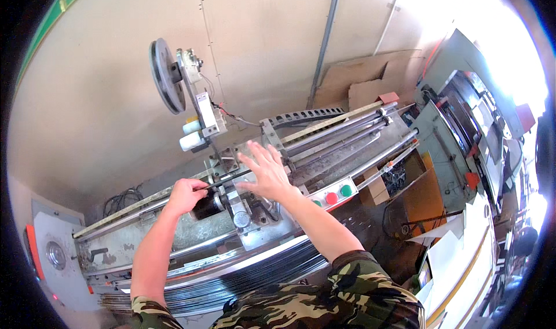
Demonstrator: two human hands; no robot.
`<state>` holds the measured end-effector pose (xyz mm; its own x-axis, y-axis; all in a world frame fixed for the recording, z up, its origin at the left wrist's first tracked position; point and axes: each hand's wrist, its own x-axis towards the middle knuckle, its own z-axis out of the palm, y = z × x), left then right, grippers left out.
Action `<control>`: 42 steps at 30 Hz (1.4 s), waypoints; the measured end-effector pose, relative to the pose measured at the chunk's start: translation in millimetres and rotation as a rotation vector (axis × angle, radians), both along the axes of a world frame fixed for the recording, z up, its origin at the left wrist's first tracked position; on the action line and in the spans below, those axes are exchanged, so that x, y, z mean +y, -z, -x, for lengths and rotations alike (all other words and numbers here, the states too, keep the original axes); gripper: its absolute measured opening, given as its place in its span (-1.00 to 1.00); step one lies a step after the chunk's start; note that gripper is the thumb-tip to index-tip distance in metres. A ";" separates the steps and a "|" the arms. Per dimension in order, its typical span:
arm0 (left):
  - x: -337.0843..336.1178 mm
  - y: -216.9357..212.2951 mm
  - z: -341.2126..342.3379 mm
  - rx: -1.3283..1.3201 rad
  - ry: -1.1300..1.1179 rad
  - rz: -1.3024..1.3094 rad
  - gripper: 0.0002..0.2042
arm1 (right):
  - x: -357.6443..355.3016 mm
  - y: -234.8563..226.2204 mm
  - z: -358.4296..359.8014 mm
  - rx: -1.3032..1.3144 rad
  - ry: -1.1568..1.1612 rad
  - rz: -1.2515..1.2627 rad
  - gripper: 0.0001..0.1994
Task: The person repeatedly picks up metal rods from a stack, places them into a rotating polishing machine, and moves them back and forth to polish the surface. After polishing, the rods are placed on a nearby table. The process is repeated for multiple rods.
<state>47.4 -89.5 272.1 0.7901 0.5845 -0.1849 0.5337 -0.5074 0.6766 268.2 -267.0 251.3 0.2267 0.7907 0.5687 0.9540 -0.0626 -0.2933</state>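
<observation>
My left hand (186, 196) pinches the near end of a thin dark rod (230, 178) between thumb and fingers. The rod slants up to the right over the carriage (255, 233) of a long metal machine. Close by, my right hand (266, 173) is held with its fingers spread above the machine, near the rod's far end. It covers part of the carriage and where the rod ends. A round metal knob (241, 219) sits on the carriage below the hands. Whether my right hand touches the rod I cannot tell.
Behind the hands rises an arm with a grey grooved wheel (166, 76) and white cylinders (191, 141). A control box with red and green buttons (331, 198) stands to the right. Many long dark rods (243, 277) lie in front of me. Metal rails (341, 135) run rightwards.
</observation>
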 end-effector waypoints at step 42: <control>-32.2 37.4 109.7 -0.233 0.175 -0.463 -0.23 | 20.2 22.8 50.3 -0.025 0.087 0.434 -0.77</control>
